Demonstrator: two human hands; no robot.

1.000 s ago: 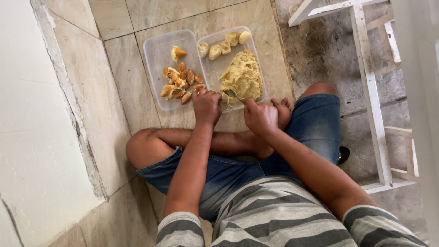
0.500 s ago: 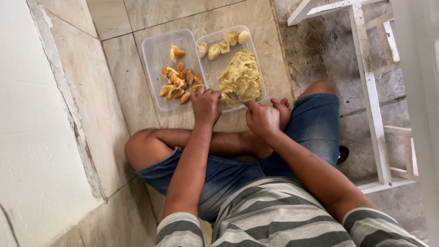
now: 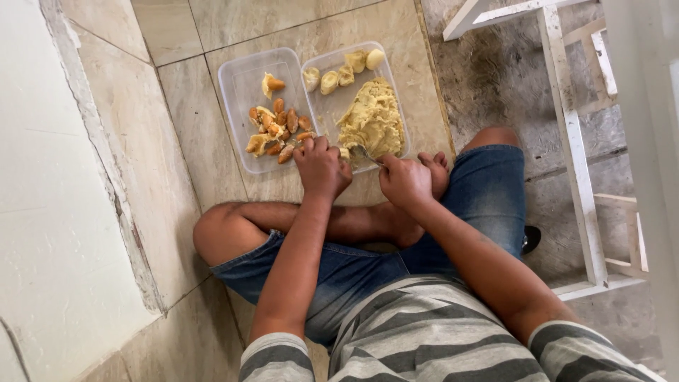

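A: Where are the hands right now?

B: Both sit at the near edge of the two clear plastic tubs on the tiled floor. The left hand is curled shut, its fingers closed on a small pale piece of fruit that barely shows at its right side. The right hand is closed around the handle of a metal spoon, with the bowl end pointing into the right tub.

A: And what's in the tubs?

B: The right tub holds a heap of yellow pulp near the front and a few whole pale pieces along the far edge. The left tub holds orange-brown seeds, some with flesh clinging to them.

A: How would you do this step cleanly?

B: I'd say hold the piece firmly just over the right tub, so whatever the spoon scrapes off drops onto the heap. Short strokes away from the fingers seem safest, since the spoon's edge works right beside them. The bare seed belongs in the left tub, apart from the pulp.
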